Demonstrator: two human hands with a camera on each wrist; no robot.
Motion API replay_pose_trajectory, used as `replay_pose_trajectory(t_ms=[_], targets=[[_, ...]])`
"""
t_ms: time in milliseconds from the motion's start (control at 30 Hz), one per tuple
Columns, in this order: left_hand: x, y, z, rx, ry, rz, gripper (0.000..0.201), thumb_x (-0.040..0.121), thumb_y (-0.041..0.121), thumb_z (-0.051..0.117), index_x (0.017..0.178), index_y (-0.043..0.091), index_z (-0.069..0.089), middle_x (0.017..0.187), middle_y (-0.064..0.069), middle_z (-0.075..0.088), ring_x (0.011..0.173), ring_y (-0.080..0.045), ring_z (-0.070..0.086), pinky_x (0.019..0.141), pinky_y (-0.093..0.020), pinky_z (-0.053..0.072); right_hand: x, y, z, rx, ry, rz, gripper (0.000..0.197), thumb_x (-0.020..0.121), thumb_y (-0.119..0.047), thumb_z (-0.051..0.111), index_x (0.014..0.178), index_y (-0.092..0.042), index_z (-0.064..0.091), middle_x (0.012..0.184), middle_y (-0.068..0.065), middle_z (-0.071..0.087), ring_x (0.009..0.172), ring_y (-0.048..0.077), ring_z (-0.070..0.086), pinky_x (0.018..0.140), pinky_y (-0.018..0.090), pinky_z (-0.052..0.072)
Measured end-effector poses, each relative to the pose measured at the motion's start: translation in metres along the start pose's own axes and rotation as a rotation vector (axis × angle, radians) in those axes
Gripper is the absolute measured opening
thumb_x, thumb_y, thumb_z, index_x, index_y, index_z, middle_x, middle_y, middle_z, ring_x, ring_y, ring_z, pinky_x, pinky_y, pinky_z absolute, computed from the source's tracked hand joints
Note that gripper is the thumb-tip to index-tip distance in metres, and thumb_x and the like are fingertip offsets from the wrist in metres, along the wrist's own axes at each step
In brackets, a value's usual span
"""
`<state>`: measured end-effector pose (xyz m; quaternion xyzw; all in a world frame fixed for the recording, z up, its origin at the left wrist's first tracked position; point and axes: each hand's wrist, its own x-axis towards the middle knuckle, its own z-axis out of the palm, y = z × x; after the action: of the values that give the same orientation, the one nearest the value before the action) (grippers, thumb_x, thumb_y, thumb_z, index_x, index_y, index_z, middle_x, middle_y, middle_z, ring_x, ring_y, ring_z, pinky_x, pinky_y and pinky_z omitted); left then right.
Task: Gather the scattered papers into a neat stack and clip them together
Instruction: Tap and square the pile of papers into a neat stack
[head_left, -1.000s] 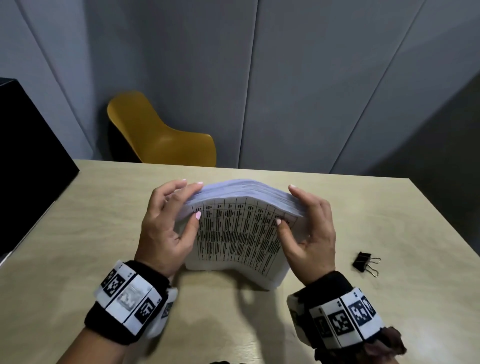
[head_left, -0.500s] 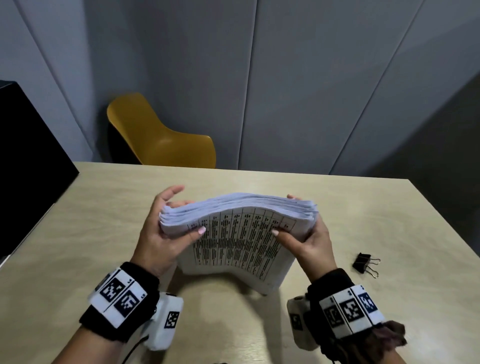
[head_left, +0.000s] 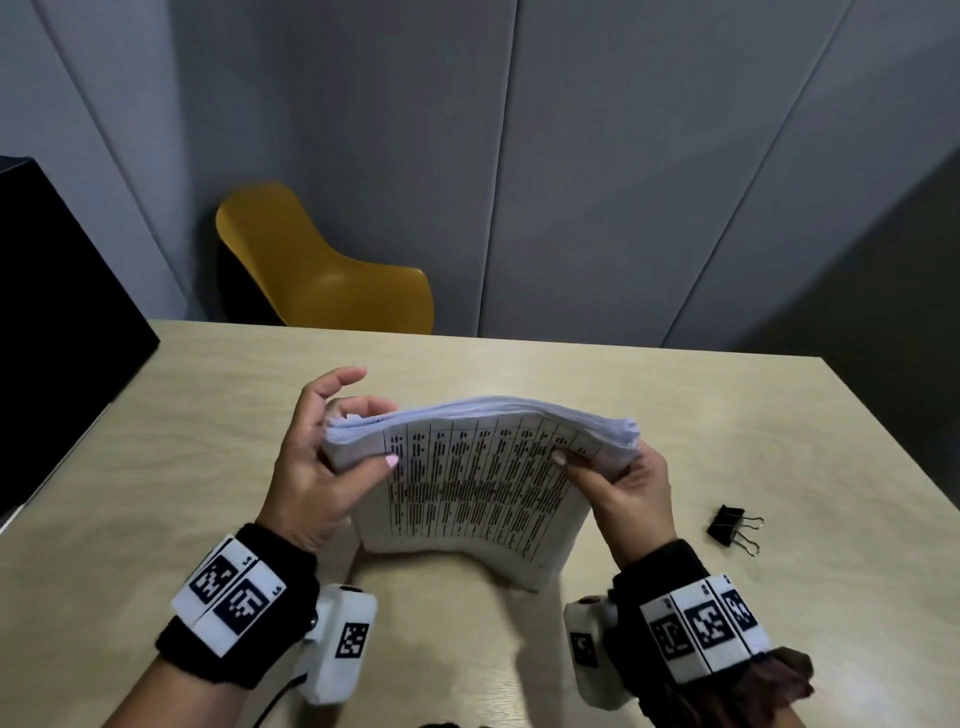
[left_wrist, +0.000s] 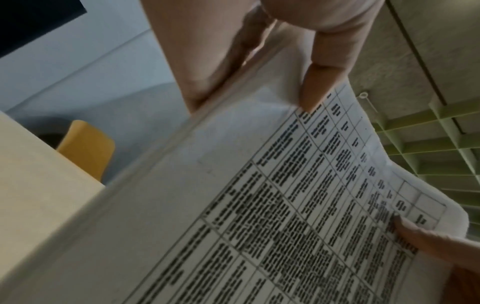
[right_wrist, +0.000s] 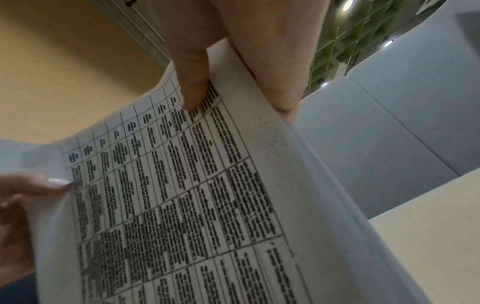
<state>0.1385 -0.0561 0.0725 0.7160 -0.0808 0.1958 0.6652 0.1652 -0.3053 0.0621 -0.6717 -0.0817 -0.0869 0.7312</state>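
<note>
A thick stack of white papers (head_left: 475, 488) printed with a black table stands on its lower edge on the table, bowed towards me. My left hand (head_left: 332, 457) grips the stack's upper left corner, thumb on the front sheet and fingers behind. My right hand (head_left: 618, 478) grips the upper right corner the same way. The left wrist view shows the paper stack (left_wrist: 259, 216) with my left thumb (left_wrist: 319, 82) pressed on it. In the right wrist view my right thumb (right_wrist: 193, 82) lies on the printed stack (right_wrist: 197, 195). A black binder clip (head_left: 732, 527) lies on the table to the right of my right hand, apart from it.
The light wooden table (head_left: 519, 364) reaches to a grey panelled wall. A yellow chair (head_left: 322, 270) stands behind its far edge. A black box-like object (head_left: 57, 322) sits at the table's left side.
The stack's top edge has dropped and tipped towards me. Both hands slid from over the top edge down to its upper corners, thumbs now on the front sheet.
</note>
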Motion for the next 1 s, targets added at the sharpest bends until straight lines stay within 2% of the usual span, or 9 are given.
replay_pose_trajectory(t_ms=[67, 133, 167, 267, 433, 633, 700, 833, 1000], targets=[[-0.001, -0.003, -0.006, -0.036, 0.021, -0.017, 0.037, 0.060, 0.010, 0.073, 0.089, 0.031, 0.064, 0.083, 0.018, 0.067, 0.077, 0.004, 0.060, 0.070, -0.008, 0.048, 0.001, 0.001, -0.001, -0.004, 0.001, 0.019, 0.026, 0.071, 0.016, 0.067, 0.080, -0.009, 0.067, 0.069, -0.013, 0.073, 0.068, 0.001, 0.067, 0.063, 0.015, 0.053], [-0.003, -0.002, -0.009, -0.067, -0.003, -0.036, 0.020, 0.057, 0.023, 0.075, 0.074, 0.030, 0.067, 0.073, 0.016, 0.066, 0.066, 0.001, 0.057, 0.062, -0.009, 0.047, 0.002, 0.000, -0.001, 0.000, -0.009, 0.029, 0.026, 0.072, 0.015, 0.066, 0.081, -0.009, 0.067, 0.070, -0.012, 0.074, 0.069, 0.002, 0.068, 0.064, 0.015, 0.053], [-0.003, -0.001, -0.009, -0.071, -0.019, -0.035, 0.018, 0.057, 0.023, 0.076, 0.070, 0.029, 0.066, 0.069, 0.015, 0.064, 0.062, 0.001, 0.055, 0.059, -0.010, 0.046, 0.002, -0.001, -0.001, 0.008, -0.013, 0.031, 0.026, 0.072, 0.015, 0.066, 0.082, -0.009, 0.066, 0.070, -0.012, 0.074, 0.069, 0.002, 0.068, 0.064, 0.015, 0.053], [0.000, 0.000, -0.011, -0.080, -0.034, -0.015, 0.026, 0.059, 0.004, 0.074, 0.062, 0.027, 0.061, 0.061, 0.015, 0.058, 0.055, 0.001, 0.050, 0.053, -0.009, 0.043, 0.004, -0.002, -0.002, 0.030, -0.028, 0.027, 0.025, 0.073, 0.016, 0.064, 0.085, -0.006, 0.065, 0.070, -0.013, 0.074, 0.070, 0.000, 0.068, 0.064, 0.013, 0.052], [0.005, 0.003, -0.012, -0.024, -0.143, -0.028, 0.026, 0.062, 0.003, 0.071, 0.064, 0.027, 0.059, 0.060, 0.014, 0.055, 0.055, 0.002, 0.046, 0.054, -0.008, 0.040, 0.003, -0.003, -0.003, 0.023, -0.038, 0.036, 0.023, 0.072, 0.016, 0.064, 0.086, -0.003, 0.065, 0.069, -0.013, 0.074, 0.069, 0.000, 0.068, 0.064, 0.013, 0.052], [0.007, 0.012, -0.012, -0.022, -0.206, -0.054, 0.019, 0.058, 0.027, 0.074, 0.072, 0.023, 0.063, 0.073, 0.008, 0.063, 0.067, -0.006, 0.055, 0.060, -0.015, 0.045, 0.002, -0.009, -0.007, 0.057, -0.099, 0.064, 0.023, 0.065, 0.008, 0.069, 0.081, -0.009, 0.067, 0.070, -0.006, 0.075, 0.070, 0.006, 0.069, 0.064, 0.017, 0.054], [0.006, 0.013, -0.009, -0.019, -0.196, -0.051, 0.019, 0.057, 0.027, 0.075, 0.071, 0.023, 0.063, 0.070, 0.008, 0.062, 0.064, -0.006, 0.055, 0.058, -0.014, 0.044, 0.002, -0.010, -0.008, 0.069, -0.130, 0.062, 0.023, 0.063, 0.003, 0.069, 0.081, -0.013, 0.071, 0.073, -0.005, 0.075, 0.072, 0.007, 0.069, 0.066, 0.018, 0.054], [0.004, 0.011, -0.009, 0.007, -0.150, -0.033, 0.020, 0.056, 0.028, 0.076, 0.069, 0.024, 0.062, 0.069, 0.008, 0.062, 0.062, -0.006, 0.054, 0.058, -0.015, 0.044, 0.000, -0.009, -0.014, 0.047, -0.225, 0.032, 0.033, 0.072, 0.013, 0.065, 0.080, -0.017, 0.076, 0.077, -0.006, 0.073, 0.077, 0.008, 0.067, 0.069, 0.017, 0.053], [0.003, 0.006, -0.009, -0.038, -0.125, -0.027, 0.027, 0.055, 0.022, 0.078, 0.061, 0.024, 0.052, 0.064, 0.007, 0.056, 0.061, -0.010, 0.049, 0.056, -0.017, 0.043, -0.004, -0.006, -0.014, 0.066, -0.203, 0.016, 0.025, 0.066, 0.000, 0.064, 0.079, -0.018, 0.075, 0.076, -0.006, 0.072, 0.077, 0.007, 0.066, 0.070, 0.017, 0.053]])
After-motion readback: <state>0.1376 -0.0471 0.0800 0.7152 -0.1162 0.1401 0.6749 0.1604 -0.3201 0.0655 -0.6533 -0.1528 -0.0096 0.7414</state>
